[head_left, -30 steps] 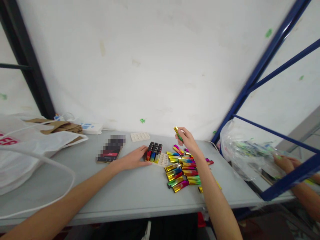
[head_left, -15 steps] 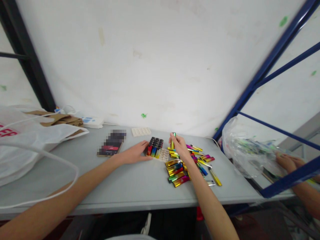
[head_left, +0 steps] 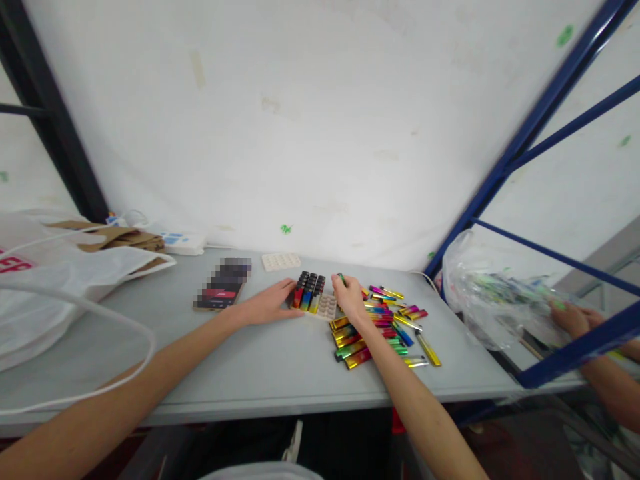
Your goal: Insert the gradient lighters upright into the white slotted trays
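On the surface [head_left: 240,373], packed lighters [head_left: 307,293] sit in the left of a tray [head_left: 327,305], between left hand [head_left: 273,303] and right hand [head_left: 349,295]. Loose lighters [head_left: 349,338] lie right, a phone [head_left: 223,285] left, a spare tray [head_left: 281,261] behind. Far right, a plastic bag [head_left: 463,293] holds contents hard to identify.

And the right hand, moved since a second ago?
Yes: the right hand went left and lower in view, judged against the middle green wall mark, to beside the partly filled tray.

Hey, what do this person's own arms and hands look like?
The left forearm and right forearm are bare, with no sleeve in view. The left hand and right hand are ungloved; no watch or bracelet shows on either.
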Demonstrator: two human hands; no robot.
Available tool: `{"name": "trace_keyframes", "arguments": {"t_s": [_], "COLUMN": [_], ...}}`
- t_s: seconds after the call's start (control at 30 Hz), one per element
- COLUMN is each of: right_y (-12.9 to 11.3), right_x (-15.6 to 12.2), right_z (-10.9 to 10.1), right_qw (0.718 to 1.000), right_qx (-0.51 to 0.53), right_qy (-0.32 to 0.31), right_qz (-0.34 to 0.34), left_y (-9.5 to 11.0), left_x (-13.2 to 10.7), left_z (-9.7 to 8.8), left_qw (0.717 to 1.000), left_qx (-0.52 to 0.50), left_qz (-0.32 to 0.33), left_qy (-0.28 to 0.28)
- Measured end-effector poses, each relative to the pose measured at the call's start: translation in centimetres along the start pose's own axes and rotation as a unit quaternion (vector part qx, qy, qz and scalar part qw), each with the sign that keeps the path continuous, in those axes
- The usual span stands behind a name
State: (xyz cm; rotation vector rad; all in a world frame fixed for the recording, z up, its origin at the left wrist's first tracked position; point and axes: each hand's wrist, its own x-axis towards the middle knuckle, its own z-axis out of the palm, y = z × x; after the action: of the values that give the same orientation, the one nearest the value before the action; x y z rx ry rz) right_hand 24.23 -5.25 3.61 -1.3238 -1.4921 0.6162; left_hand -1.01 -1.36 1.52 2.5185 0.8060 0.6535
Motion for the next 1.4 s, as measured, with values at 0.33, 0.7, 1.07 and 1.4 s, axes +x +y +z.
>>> {"name": "trace_keyframes", "arguments": {"t_s": [0.33,0.7,1.07,1.4], "right_y": [-0.3,0.3,0.8,1.6], "right_x": [0.1,0.6,1.0,1.1], "right_z": [-0.6,-2.0,-3.2,-3.1], "right_qw": [0.995,0.925,0.897,0.918], "right_qx": [-0.074,-0.338,-0.386,-0.317], "right_qy": [-0.007,-0.114,-0.162,-0.166], "right_qz": [-0.073,-0.132,-0.144,-0.172], "left_y": [-0.1,-0.5,-0.2,0.1], "left_x": [0.0,0.0,0.0,0.1], "left_z": [0.1,0.3,0.1,0.0], "left_qw": [1.000,1.000,1.000,1.000], "left_qx": [-0.001,-0.004,0.006,0.012], "left_qz": [0.004,0.017,0.004,0.003], "left_qy": [0.002,0.011,-0.001,0.005]}}
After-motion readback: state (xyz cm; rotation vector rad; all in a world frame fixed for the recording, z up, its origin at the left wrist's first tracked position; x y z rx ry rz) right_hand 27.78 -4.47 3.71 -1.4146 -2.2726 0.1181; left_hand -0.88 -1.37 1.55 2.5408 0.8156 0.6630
